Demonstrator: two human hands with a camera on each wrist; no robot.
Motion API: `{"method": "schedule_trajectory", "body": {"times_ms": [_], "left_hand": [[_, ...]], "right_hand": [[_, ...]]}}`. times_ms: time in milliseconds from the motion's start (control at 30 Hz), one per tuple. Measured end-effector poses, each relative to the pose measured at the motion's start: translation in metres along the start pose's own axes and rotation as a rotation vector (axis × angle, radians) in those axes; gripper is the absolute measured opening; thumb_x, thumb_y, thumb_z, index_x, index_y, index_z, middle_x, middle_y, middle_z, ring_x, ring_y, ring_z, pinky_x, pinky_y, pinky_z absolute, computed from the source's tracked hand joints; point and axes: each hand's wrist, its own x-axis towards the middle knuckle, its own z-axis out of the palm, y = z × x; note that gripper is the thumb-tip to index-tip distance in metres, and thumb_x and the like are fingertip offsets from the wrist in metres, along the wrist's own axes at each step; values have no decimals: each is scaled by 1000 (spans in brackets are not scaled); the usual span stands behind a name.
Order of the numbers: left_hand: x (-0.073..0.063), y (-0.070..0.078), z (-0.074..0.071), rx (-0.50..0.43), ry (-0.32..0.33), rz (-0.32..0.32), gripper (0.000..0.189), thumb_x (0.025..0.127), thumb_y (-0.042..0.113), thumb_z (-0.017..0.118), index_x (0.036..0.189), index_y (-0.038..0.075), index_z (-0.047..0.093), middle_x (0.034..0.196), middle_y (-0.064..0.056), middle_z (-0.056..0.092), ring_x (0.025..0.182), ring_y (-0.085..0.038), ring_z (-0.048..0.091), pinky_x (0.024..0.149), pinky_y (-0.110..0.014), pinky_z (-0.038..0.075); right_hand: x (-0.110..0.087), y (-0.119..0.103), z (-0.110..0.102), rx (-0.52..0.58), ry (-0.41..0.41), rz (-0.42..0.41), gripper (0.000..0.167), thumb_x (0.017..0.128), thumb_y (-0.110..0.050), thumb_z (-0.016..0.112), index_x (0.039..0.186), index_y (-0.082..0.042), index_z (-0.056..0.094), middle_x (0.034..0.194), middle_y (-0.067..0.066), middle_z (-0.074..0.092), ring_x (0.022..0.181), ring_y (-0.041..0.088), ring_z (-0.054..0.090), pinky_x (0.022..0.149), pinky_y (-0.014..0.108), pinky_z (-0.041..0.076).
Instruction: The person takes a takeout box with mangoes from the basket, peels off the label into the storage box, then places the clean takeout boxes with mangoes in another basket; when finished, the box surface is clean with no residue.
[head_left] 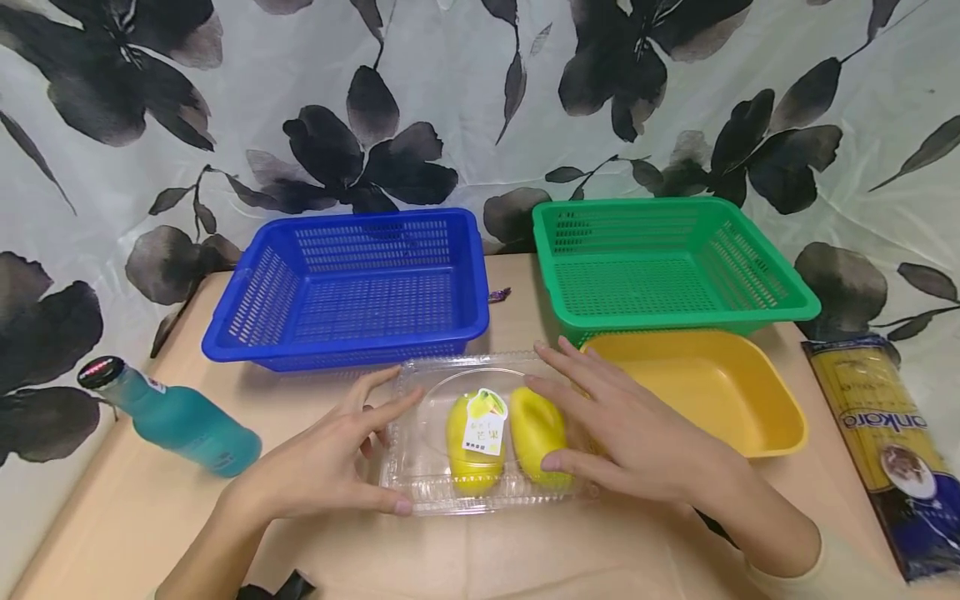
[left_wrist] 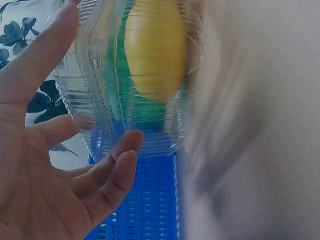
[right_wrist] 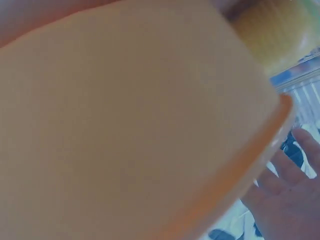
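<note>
A clear plastic clamshell box (head_left: 431,492) lies on the table, holding two yellow mangoes. The left mango (head_left: 476,479) sits under a white label (head_left: 483,421) with printed fruit; the right mango (head_left: 536,425) is partly covered by my right hand. My left hand (head_left: 322,467) is spread at the box's left side, thumb by the near corner and forefinger over the lid's edge. In the left wrist view its other fingers (left_wrist: 117,175) bend loosely beside the box wall. My right hand (head_left: 630,425) reaches over the box's right side with extended fingers, thumb above the right mango.
Behind the box stand a blue basket (head_left: 375,304) and a green basket (head_left: 622,283). A yellow basin (head_left: 712,392) sits beside my right hand. On the left lies a teal bottle (head_left: 187,425), on the right a pasta bag (head_left: 885,450). A small purple-wrapped item (head_left: 498,295) is between the baskets.
</note>
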Motion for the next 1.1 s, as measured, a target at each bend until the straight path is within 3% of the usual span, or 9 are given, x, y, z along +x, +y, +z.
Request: {"method": "schedule_trajectory", "body": {"times_ms": [167,400,600,1100], "left_hand": [[1,0,5,5,20,34,112,71,68,84,160,18,39,169,-13,12,92,-8,56,77,-25,53],[0,-1,10,-27,37,10,113,70,67,86,161,20,37,169,-11,11,88,-9,58,75,-26,55],[0,-3,10,-7,35,31,113,71,68,84,161,19,36,169,-14,11,89,-7,57,74,-25,54],[0,-3,7,1,36,20,114,70,68,84,161,20,36,169,-12,11,88,-6,58,76,-25,54]], "right_hand": [[19,-7,5,-29,56,-73,71,98,-64,55,158,-27,41,170,1,24,157,28,20,125,52,23],[40,-7,17,6,73,-145,71,96,-62,61,154,-24,47,169,1,27,155,34,25,120,57,31],[45,-5,20,37,50,-163,74,93,-64,64,153,-25,48,169,1,27,155,32,27,118,59,33],[54,-7,22,-3,94,-315,63,95,-55,67,142,-14,62,156,4,50,148,31,42,117,50,40]]}}
